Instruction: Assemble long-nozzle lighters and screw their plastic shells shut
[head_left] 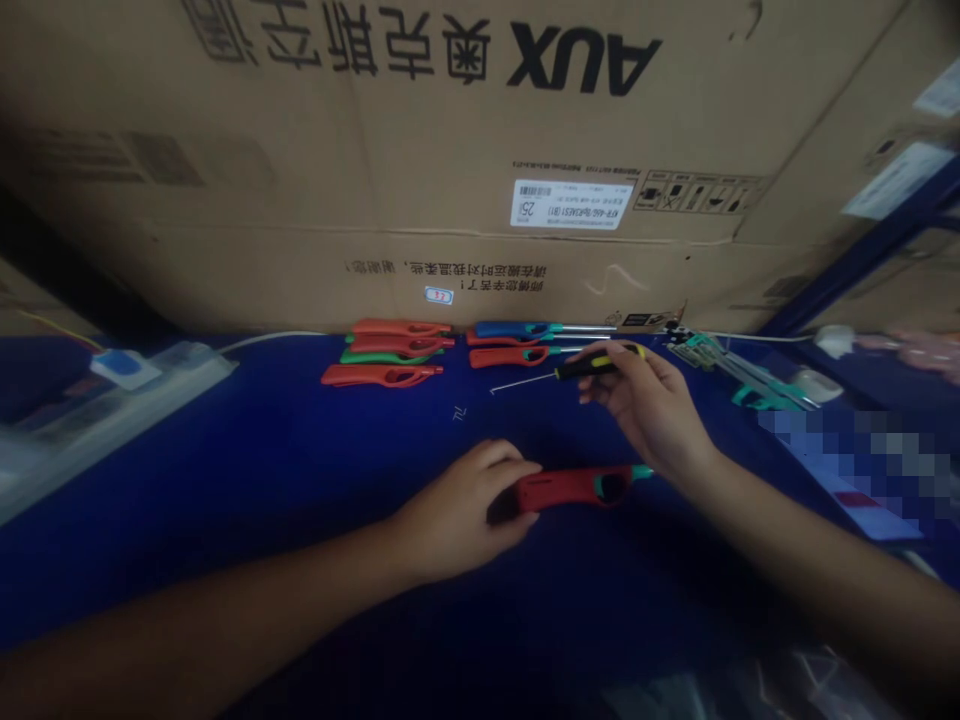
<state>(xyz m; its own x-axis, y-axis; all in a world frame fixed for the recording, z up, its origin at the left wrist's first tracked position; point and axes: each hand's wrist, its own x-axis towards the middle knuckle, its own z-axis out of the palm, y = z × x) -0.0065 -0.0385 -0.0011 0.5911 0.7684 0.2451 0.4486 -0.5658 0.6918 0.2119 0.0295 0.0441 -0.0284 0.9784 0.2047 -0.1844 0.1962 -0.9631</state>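
My left hand (461,505) is closed on the butt end of a red lighter body (574,488) that lies on the blue cloth (285,480). The lighter has a teal piece at its right end, beside my right wrist. My right hand (651,405) is above it and grips a screwdriver (592,366) with a black and yellow handle. The thin shaft of the screwdriver points left, just over the cloth.
Several red, green and blue lighter bodies (390,355) lie in rows at the back of the cloth, under a large cardboard box (465,150). A pile of teal and metal parts (739,375) is at the right. A clear tray (112,400) sits at the left.
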